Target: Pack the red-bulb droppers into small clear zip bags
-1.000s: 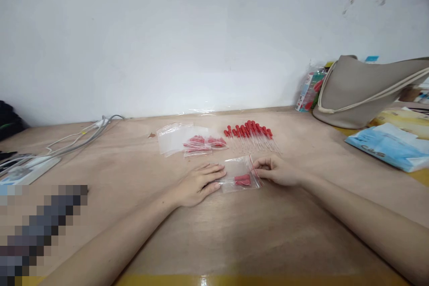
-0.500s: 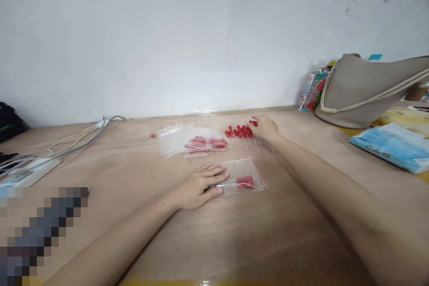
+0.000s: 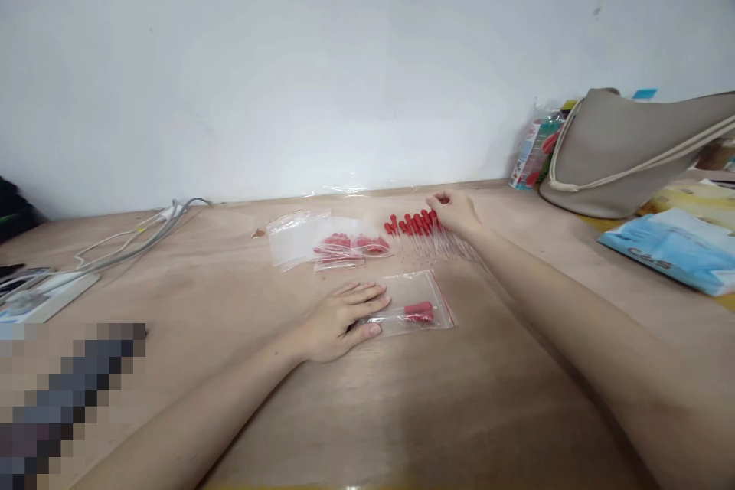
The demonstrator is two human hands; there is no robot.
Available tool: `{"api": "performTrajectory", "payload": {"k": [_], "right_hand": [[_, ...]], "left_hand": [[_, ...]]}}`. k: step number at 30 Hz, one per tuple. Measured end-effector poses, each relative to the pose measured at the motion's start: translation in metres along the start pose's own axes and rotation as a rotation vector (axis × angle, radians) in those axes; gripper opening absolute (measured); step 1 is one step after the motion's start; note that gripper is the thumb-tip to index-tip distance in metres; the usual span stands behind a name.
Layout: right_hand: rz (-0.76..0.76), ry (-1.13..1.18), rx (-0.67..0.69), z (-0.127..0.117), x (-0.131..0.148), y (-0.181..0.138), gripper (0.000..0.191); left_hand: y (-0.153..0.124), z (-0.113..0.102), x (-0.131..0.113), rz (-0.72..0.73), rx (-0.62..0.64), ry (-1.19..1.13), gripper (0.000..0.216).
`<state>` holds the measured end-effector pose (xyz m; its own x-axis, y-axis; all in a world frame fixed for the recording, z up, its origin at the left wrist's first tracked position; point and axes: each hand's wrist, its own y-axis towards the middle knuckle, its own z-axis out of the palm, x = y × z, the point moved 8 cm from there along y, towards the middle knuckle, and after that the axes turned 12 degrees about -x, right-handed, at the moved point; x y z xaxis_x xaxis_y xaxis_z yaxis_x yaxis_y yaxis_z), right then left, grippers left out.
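My left hand [image 3: 338, 318] lies flat with fingers stretched out, pressing the left edge of a small clear zip bag [image 3: 416, 310] that holds red-capped droppers. My right hand [image 3: 456, 210] reaches far over a row of several clear droppers with red bulbs [image 3: 419, 230] near the wall, fingers curled in a pinch at the red tops; what they hold is too small to make out. To the left of the row lie filled zip bags with red bulbs [image 3: 350, 245] and empty clear bags [image 3: 290, 237].
A beige bag [image 3: 625, 153] stands at the back right beside a colourful packet [image 3: 534, 149]. A blue plastic pack [image 3: 671, 249] lies at the right edge. Grey cables [image 3: 138, 237] and a white device [image 3: 40, 295] sit at the left on the wooden table [image 3: 402, 413].
My right hand left the zip bag and reached out to the row of droppers, then shifted slightly along their red tops. My left hand stayed on the bag.
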<state>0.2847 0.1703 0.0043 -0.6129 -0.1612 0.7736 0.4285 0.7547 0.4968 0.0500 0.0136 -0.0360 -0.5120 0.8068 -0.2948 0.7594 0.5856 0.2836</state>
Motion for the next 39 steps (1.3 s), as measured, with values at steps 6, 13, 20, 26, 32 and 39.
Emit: {"api": "performTrajectory", "payload": {"k": [6, 13, 20, 26, 32, 39], "right_hand": [[0.174, 0.420, -0.009, -0.048, -0.012, -0.036, 0.030], [0.480, 0.578, 0.029, -0.050, -0.037, -0.096, 0.031], [0.525, 0.646, 0.385, -0.029, -0.027, -0.134, 0.031], [0.311, 0.415, 0.524, -0.029, -0.011, -0.143, 0.028], [0.353, 0.448, 0.562, -0.020, -0.008, -0.150, 0.022], [0.443, 0.626, 0.704, -0.015, 0.007, -0.161, 0.038]], "left_hand": [[0.000, 0.001, 0.001, 0.000, 0.009, 0.027, 0.046], [0.000, -0.002, -0.001, -0.007, -0.026, 0.008, 0.049], [-0.002, -0.007, 0.000, -0.058, -0.088, -0.011, 0.065], [-0.002, -0.006, 0.002, -0.066, -0.081, 0.003, 0.063], [-0.002, -0.005, 0.002, -0.067, -0.078, 0.011, 0.062], [-0.001, -0.007, 0.001, -0.072, -0.091, 0.000, 0.058]]}}
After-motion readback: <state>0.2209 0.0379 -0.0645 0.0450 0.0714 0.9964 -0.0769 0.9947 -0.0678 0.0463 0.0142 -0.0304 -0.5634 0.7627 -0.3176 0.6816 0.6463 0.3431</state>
